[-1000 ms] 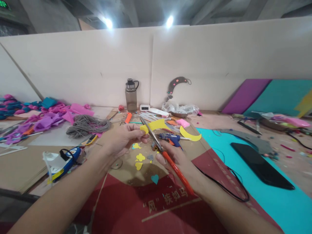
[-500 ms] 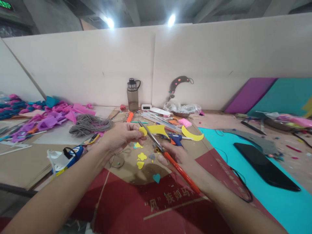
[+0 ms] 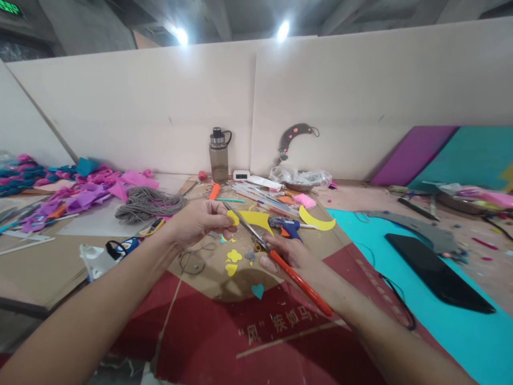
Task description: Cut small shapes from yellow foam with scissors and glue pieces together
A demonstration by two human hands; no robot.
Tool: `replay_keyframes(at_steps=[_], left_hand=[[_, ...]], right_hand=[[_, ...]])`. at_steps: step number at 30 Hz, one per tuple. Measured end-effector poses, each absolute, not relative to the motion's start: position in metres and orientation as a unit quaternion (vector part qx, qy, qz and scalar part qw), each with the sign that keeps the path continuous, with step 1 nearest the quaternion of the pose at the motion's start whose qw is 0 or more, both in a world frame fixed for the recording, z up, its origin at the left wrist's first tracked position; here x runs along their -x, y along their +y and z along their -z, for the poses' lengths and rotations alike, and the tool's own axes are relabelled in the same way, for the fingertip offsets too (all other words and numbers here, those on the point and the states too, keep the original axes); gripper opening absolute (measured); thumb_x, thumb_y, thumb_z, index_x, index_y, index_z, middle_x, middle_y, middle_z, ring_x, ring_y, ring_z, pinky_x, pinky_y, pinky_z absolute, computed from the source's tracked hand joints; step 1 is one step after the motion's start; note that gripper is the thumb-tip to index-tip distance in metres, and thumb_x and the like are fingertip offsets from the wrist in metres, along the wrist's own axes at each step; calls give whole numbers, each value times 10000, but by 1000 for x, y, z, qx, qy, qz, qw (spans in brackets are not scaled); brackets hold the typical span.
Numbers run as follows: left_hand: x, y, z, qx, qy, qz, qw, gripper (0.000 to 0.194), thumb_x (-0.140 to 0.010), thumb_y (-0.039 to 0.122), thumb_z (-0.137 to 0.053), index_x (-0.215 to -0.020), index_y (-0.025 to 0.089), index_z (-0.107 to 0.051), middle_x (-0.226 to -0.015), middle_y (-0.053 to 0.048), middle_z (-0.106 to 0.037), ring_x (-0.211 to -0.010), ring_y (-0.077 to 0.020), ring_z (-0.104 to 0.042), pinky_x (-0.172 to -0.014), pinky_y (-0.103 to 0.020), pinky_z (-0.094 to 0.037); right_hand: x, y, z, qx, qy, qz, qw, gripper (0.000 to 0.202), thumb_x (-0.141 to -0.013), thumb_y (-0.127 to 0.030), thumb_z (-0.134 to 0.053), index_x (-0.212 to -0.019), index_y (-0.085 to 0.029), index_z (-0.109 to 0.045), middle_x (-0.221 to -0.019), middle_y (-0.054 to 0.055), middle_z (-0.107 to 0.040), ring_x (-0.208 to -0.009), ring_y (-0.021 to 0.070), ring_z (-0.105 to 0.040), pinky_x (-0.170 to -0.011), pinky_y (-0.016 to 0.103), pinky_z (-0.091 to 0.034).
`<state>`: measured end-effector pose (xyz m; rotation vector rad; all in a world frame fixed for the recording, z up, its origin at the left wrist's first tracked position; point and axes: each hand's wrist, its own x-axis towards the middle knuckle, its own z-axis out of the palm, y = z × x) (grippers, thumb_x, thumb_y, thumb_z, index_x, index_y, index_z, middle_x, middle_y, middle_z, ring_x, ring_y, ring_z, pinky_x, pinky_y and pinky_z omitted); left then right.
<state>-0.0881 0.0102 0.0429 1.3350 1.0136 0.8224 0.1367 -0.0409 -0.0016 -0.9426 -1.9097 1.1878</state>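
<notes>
My left hand [image 3: 218, 218] pinches a small piece of yellow sheet [image 3: 233, 216] between thumb and fingers. In my right hand [image 3: 286, 251] are scissors [image 3: 298, 280] with red handles, their blades lying across the yellow material beside my left fingertips. A wider yellow strip [image 3: 256, 218] extends on the far side of the blades; I cannot tell whether it still joins the pinched piece. Below the hands lie a yellow flower shape [image 3: 234, 256], a yellow heart [image 3: 231, 269], a grey cut-out [image 3: 250, 256] and a teal heart [image 3: 257, 291] on the cardboard [image 3: 208, 331].
A blue glue gun [image 3: 290, 229] and a yellow crescent [image 3: 317, 219] lie just beyond my right hand. Farther back stands a bottle [image 3: 219, 160]. Grey cord [image 3: 148, 204] is on the left; a black phone [image 3: 438, 272] rests on the turquoise sheet [image 3: 452, 342] at right.
The yellow material has turned and sunk slightly, its wide end now lower beside the glue gun. The scissor blades have shifted a little left, and both hands keep their hold.
</notes>
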Motion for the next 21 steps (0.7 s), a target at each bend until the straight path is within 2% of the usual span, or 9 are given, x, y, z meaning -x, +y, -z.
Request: replay_keyframes(at_steps=[7, 11, 16, 21], left_hand=[[92, 10, -47, -594, 429, -333, 593, 170, -643, 244, -759, -586, 145, -634, -614, -77, -684, -560, -129, -621, -565, -227, -457], [87, 7, -43, -562, 417, -376, 607, 148, -641, 215, -748, -594, 138, -630, -615, -55, -687, -540, -111, -618, -567, -214, -449], [79, 4, -33, -546, 390, -415, 615, 148, -664, 185, -733, -600, 133, -610, -619, -40, -690, -541, -98, -616, -593, -208, -450], [72, 2, -30, -534, 374, -442, 616, 166, -673, 207, -725, -591, 131, -602, -606, -45, -684, -577, -108, -627, -622, -209, -452]], right_hand=[[-138, -42, -1, 358, -756, -444, 322, 253, -876, -425, -534, -858, -175, -565, -741, -20, -475, -654, 107, -401, -568, 216, -351], [-139, -41, -3, 361, -768, -433, 303, 247, -872, -433, -543, -865, -187, -559, -717, -23, -473, -643, 115, -431, -571, 225, -372], [-135, -42, 1, 353, -768, -414, 337, 307, -881, -438, -530, -1086, -214, -570, -834, 20, -564, -749, 166, -512, -703, 281, -449], [-130, -45, 4, 331, -749, -450, 356, 374, -919, -433, -465, -1241, -246, -498, -887, 34, -571, -827, 186, -539, -773, 308, -475]])
